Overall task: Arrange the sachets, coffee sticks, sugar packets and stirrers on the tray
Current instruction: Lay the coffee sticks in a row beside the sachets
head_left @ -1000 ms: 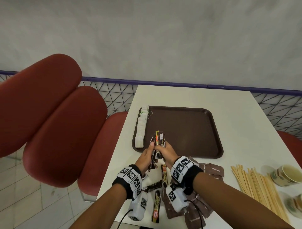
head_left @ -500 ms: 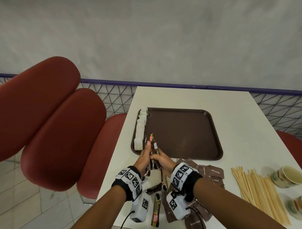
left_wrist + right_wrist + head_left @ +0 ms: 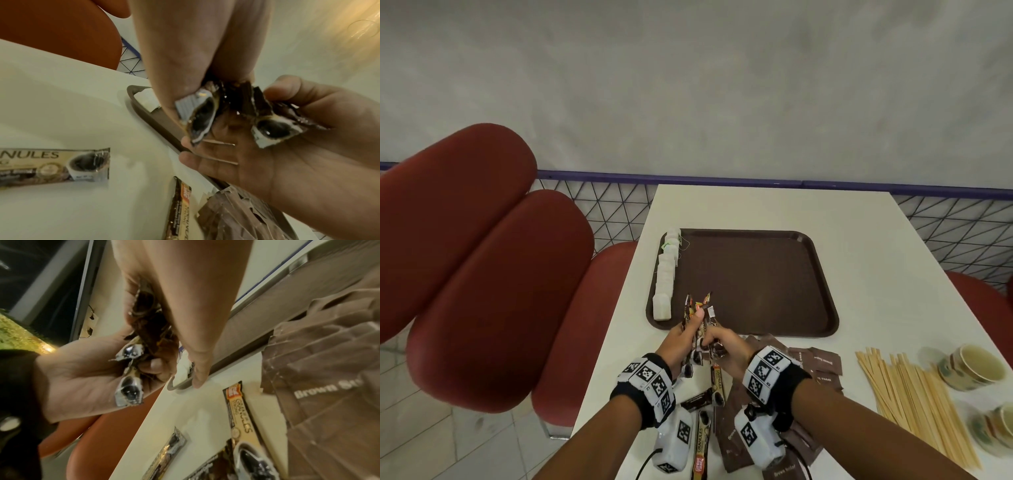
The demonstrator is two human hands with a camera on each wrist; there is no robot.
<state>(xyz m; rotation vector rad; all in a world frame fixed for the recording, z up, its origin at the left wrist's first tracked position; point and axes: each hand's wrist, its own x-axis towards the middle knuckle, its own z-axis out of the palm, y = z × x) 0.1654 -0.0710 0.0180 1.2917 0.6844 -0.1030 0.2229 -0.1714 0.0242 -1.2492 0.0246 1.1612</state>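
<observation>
Both hands hold one bundle of dark coffee sticks upright over the near left corner of the brown tray. My left hand grips the bundle from the left, thumb up along it. My right hand pinches its lower ends. The stick tops splay apart. White sachets stand in a row along the tray's left edge. Loose coffee sticks lie on the table below the hands. Brown sugar packets and wooden stirrers lie to the right.
Two ceramic cups stand at the table's right edge beside the stirrers. Red padded chairs flank the white table on the left. A wall and a purple rail lie beyond the far edge. Most of the tray floor is bare.
The two hands have drawn the bundle slightly left and back toward the tray's near edge. The stick tops have fanned apart.
</observation>
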